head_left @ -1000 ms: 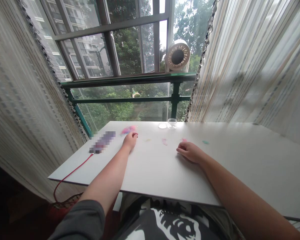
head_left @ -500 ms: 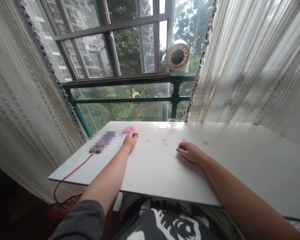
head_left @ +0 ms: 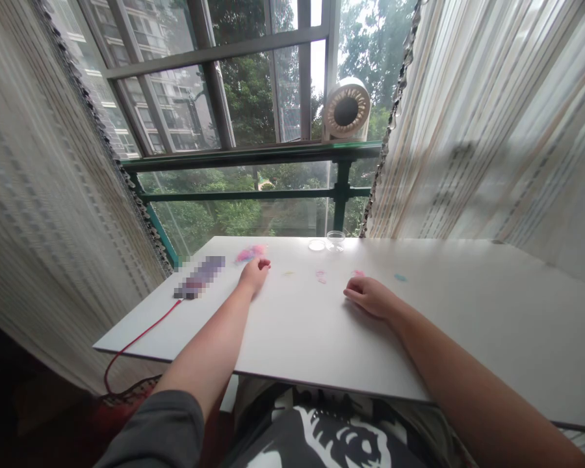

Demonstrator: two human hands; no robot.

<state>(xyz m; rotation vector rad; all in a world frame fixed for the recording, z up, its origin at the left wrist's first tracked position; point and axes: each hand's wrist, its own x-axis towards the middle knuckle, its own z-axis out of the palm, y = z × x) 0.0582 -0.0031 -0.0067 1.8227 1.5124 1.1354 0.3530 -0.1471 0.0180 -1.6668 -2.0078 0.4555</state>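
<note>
My left hand (head_left: pixel 254 273) rests on the white table (head_left: pixel 297 325) with its fingers curled, its tips beside a small pink and blue pile (head_left: pixel 250 253). My right hand (head_left: pixel 368 296) lies on the table to the right, fingers curled in and pressed together; what they hold, if anything, is hidden. Small pink bits (head_left: pixel 320 276) lie between the two hands, a yellowish speck (head_left: pixel 288 273) sits left of them, and a green bit (head_left: pixel 400 277) lies right of my right hand.
A clear small cup (head_left: pixel 335 240) and a round lid (head_left: pixel 316 245) stand at the table's far edge. A blurred dark object (head_left: pixel 199 277) with a red cable (head_left: pixel 136 338) lies at the left. A round fan (head_left: pixel 347 109) sits on the green railing (head_left: pixel 253 156). Curtains hang on both sides.
Both hands stay in place. The small pink bits between them look slightly shifted and less smeared than one second ago.
</note>
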